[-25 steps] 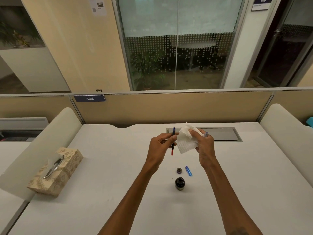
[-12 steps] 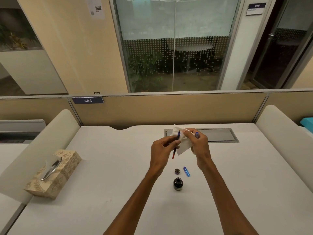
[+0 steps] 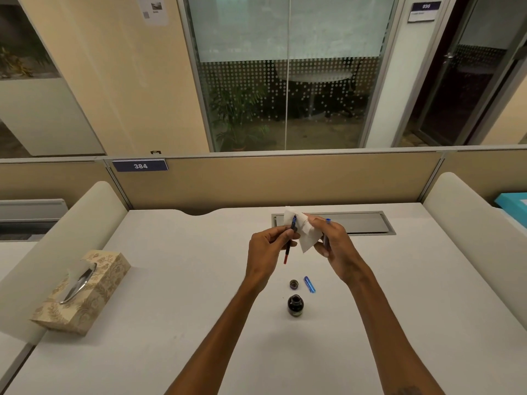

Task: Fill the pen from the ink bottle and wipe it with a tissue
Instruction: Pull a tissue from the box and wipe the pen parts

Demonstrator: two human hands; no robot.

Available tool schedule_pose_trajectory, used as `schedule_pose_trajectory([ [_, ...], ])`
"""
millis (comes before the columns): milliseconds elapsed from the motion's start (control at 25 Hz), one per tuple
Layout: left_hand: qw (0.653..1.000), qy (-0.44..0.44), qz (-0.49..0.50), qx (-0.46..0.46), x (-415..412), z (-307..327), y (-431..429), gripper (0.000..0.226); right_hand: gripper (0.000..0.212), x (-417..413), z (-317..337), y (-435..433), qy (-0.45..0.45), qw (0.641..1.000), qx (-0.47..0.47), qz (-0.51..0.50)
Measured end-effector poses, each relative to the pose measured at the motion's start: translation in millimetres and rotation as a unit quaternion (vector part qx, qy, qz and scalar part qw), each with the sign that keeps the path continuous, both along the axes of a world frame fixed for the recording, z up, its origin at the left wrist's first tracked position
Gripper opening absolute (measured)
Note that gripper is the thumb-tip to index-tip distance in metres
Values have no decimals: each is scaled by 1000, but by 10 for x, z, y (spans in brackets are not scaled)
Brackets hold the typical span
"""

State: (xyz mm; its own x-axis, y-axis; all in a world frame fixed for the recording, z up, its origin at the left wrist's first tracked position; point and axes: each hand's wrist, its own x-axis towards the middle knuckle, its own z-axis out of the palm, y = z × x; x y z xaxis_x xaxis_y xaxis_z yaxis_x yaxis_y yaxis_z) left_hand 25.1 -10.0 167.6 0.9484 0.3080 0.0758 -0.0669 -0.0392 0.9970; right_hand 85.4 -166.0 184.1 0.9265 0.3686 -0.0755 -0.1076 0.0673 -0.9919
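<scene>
As left hand [image 3: 266, 248] grips pen [image 3: 287, 251], tissue [image 3: 307, 238] now touches it.

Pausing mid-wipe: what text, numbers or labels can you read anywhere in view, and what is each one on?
"384": white digits on the blue plate fixed to the desk partition.
"030", as far as it can be made out: blue sign at upper right; the small line under it is too blurred to read.
Paper notice at upper left: print too small to read.
Ink bottle: no legible label.
</scene>
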Motion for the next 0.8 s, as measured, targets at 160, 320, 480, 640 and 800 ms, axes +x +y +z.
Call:
schedule_pose_trajectory([
  [160,999,-2,-19,28,10,-12,25,27,35,-29,55,-27,18,999,17,46],
  [320,998,7,-25,54,32,-1,48,30,36,16,83,-76,9,995,-11,101],
  [480,998,10,-39,57,56,2,26,30,33,38,89,-69,-5,995,-29,94],
  [640,997,9,-50,66,79,10,28,24,32,74,48,-54,-32,995,-19,89],
  [800,998,11,-50,48,89,50,42,25,37,81,35,5,-51,997,-15,55],
])
